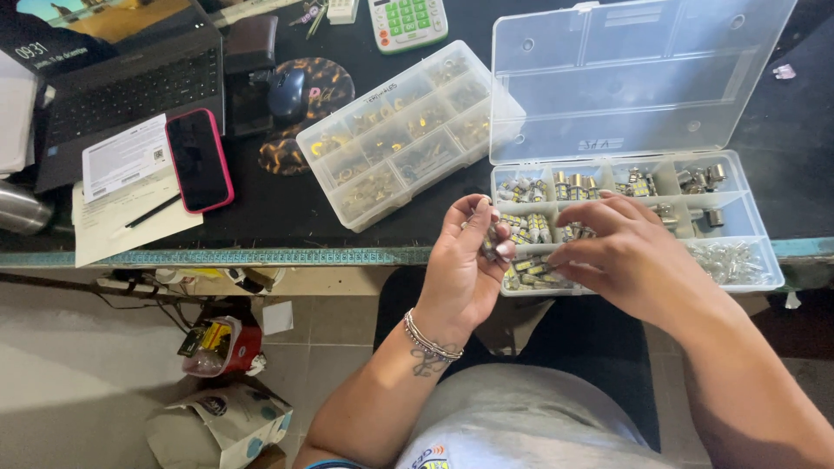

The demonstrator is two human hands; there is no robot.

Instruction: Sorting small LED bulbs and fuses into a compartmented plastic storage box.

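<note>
open organizer box (738,187) right of shut box (400,130)

both hands (469,260) sorting bulbs (530,227) over organizer box (756,227)

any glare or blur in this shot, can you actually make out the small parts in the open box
Head view: even, soft light, no hard shadows. Mild sheen on the raised clear plastic lid. The small metal bulbs in the open clear compartment box are too tiny for detail. The left hand and right hand look slightly soft.

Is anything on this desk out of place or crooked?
The open parts box juts past the desk edge toward the person. The closed box lies at an angle. Nothing looks spilled or broken.
</note>
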